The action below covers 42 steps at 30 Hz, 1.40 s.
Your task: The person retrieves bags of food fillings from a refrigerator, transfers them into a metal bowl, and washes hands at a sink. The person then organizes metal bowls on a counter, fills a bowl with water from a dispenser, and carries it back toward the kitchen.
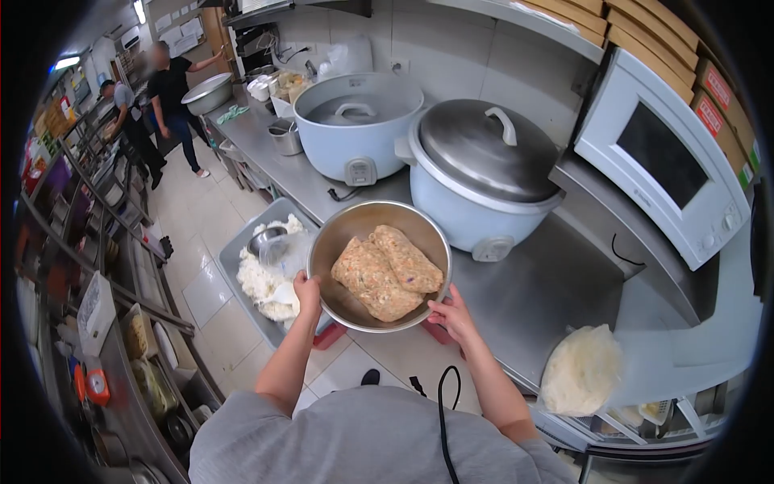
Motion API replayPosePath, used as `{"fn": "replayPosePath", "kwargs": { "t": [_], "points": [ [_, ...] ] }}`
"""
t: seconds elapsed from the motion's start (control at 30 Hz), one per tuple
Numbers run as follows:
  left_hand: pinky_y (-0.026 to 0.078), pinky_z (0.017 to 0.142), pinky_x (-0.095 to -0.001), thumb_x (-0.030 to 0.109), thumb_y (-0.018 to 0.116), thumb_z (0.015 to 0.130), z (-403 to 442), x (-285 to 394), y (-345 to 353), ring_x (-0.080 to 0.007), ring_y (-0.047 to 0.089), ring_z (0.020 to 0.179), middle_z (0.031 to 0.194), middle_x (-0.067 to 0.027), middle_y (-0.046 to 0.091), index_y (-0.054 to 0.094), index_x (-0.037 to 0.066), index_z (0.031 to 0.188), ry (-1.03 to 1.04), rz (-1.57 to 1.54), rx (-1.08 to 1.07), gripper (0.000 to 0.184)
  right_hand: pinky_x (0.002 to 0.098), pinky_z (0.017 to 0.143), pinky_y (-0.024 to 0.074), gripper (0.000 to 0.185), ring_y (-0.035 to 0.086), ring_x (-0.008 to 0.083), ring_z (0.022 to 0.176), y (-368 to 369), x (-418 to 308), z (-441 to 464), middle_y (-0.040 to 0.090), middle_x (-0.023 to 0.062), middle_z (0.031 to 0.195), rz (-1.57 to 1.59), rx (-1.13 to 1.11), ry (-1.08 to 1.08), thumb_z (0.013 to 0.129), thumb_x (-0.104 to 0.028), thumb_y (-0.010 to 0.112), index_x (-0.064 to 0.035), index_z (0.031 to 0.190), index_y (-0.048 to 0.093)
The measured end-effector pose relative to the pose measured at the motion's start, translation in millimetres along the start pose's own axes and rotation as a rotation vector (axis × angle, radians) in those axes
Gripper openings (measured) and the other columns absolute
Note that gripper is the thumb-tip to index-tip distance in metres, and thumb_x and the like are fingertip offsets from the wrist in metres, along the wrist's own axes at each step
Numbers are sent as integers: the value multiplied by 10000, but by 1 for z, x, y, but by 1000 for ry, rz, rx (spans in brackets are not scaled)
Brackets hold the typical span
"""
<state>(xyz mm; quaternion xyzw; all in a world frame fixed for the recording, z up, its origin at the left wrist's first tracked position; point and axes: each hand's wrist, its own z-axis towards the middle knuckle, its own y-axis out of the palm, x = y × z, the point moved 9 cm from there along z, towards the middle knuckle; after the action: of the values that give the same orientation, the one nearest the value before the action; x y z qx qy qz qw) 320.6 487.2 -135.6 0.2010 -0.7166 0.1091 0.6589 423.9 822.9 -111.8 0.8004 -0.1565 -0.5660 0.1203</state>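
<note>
A wide metal mixing bowl [325, 234] is held up in front of my body, tilted a little towards me. Inside it lies a thick mound of pale orange minced filling [379, 274] with coloured flecks, creased down the middle. My left hand [307, 292] grips the bowl's left rim. On the lower right rim, my right hand [454, 316] has its thumb over the edge and its fingers underneath. Below and left of the bowl stands a grey-blue tub [234, 256] of white rice [256, 278], with a small metal bowl [266, 239] and a white scoop [280, 295] in it.
Two large rice cookers [355, 149] [484, 214] stand on the steel counter [548, 298]. A microwave [663, 153] is at the right, above a bag of pale food [582, 369]. Shelving [105, 274] lines the left. Two people [169, 93] [129, 121] stand down the aisle.
</note>
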Motion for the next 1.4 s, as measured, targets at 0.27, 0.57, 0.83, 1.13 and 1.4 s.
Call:
{"fn": "replayPosePath", "kwargs": {
  "t": [0.27, 0.57, 0.83, 1.13, 1.4],
  "points": [
    [266, 434, -237, -51, 443, 568, 98, 3, 8, -70, 313, 481, 549, 20, 377, 363, 82, 589, 33, -74, 131, 157, 544, 951, 87, 879, 121, 345, 1233, -24, -131, 14, 124, 194, 1337, -1196, 1076, -670, 661, -353, 641, -21, 1294, 130],
    [399, 601, -263, -51, 445, 610, 92, 12, 23, -126, 445, 633, 722, -37, 464, 396, 51, 711, -9, -224, 95, 152, 587, 933, 32, 1021, 83, 305, 1256, -72, -169, 44, 60, 216, 1345, -1135, 1263, -495, 616, -438, 647, 57, 1277, 47],
    [424, 629, -296, -41, 445, 647, 97, 1, 20, -162, 495, 680, 795, -73, 503, 412, 28, 792, -32, -167, 70, 164, 612, 916, 92, 1056, 80, 262, 1262, -74, -165, 44, 89, 190, 1351, -1233, 1300, -412, 541, -522, 641, 71, 1260, 143],
    [424, 676, -326, 167, 561, 739, 117, -4, -1, -187, 497, 780, 861, -70, 527, 487, 53, 918, -90, -103, -32, 225, 654, 875, 86, 859, 80, 392, 1228, -149, -169, -83, 131, 173, 1340, -1424, 1302, -361, 608, -539, 599, -259, 1301, 176],
    [384, 754, -297, 141, 489, 816, -8, 170, 82, -176, 453, 865, 982, -103, 473, 469, 4, 952, 742, 111, -44, 194, 663, 845, 177, 873, 58, 418, 1220, -337, -100, -302, 36, 206, 1346, -1274, 1578, 524, 497, -571, 657, -339, 1251, 283]
  ]
}}
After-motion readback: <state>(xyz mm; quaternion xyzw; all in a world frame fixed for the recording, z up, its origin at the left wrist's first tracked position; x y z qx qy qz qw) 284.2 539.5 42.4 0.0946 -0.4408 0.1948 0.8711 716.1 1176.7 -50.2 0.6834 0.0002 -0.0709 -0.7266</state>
